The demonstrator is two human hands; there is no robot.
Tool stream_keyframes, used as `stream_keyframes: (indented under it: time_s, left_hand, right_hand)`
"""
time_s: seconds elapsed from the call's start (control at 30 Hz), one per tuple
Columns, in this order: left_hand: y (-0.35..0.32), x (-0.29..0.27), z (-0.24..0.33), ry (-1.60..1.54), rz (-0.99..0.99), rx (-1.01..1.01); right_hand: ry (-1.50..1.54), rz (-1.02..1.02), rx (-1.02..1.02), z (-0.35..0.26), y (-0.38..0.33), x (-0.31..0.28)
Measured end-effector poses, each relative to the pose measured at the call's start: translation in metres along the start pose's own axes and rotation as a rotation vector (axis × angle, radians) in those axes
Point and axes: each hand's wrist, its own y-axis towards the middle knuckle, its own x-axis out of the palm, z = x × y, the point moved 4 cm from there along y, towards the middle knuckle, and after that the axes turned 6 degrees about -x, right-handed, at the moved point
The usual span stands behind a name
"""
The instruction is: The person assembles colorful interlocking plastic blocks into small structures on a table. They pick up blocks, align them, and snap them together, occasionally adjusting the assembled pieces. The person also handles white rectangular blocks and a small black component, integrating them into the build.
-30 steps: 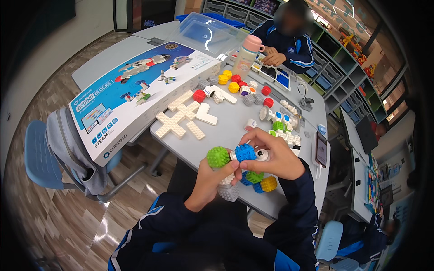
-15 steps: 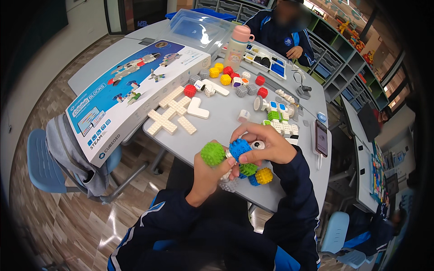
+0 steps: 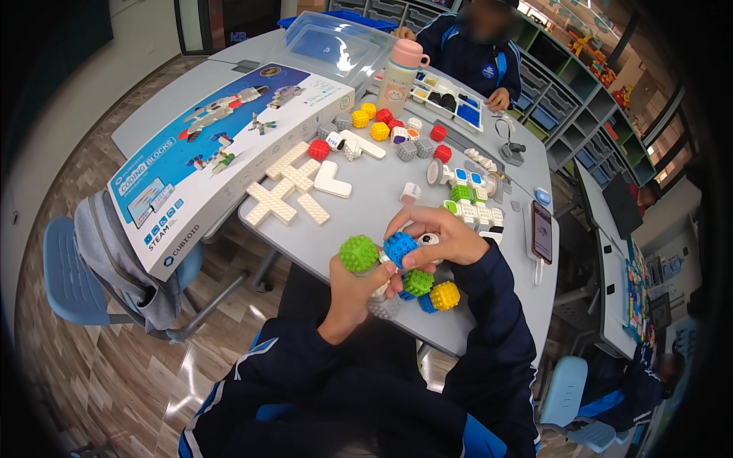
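1. I see the left hand [image 3: 353, 299] holding the green block [image 3: 358, 253].
2. The right hand [image 3: 456, 238] pinches the blue block [image 3: 399, 249] just beside it, over the table's [image 3: 374, 200] near edge.
3. White and dark lettering runs across the box [image 3: 221, 156]; the phone's [image 3: 541, 235] screen I can't read.

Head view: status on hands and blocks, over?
Left hand holding upper green block. Right hand pinching blue block. Yellow block just below right hand.
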Motion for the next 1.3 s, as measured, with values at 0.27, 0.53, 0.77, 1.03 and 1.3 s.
stream_keyframes:
  time_s: [0.27, 0.53, 0.77, 1.03, 1.3]
  left_hand:
    - [-0.009, 0.007, 0.007, -0.218, -0.135, 0.117]
    - [0.005, 0.01, 0.028, 0.563, -0.131, 0.043]
    - [0.048, 0.01, 0.018, 1.625, 0.056, 0.279]
    - [0.065, 0.026, 0.013, 1.599, -0.1, 0.291]
    - [0.122, 0.058, 0.016, 1.601, -0.286, 0.397]
  right_hand:
    - [0.206, 0.032, -0.285, -0.009, -0.005, -0.009]
    - [-0.029, 0.223, -0.025, -0.046, -0.056, -0.034]
    - [-0.55, 0.267, 0.262, -0.048, -0.078, -0.062]
    - [-0.607, 0.396, 0.314, -0.051, -0.11, -0.082]
    - [-0.529, 0.563, 0.294, -0.066, -0.14, -0.088]
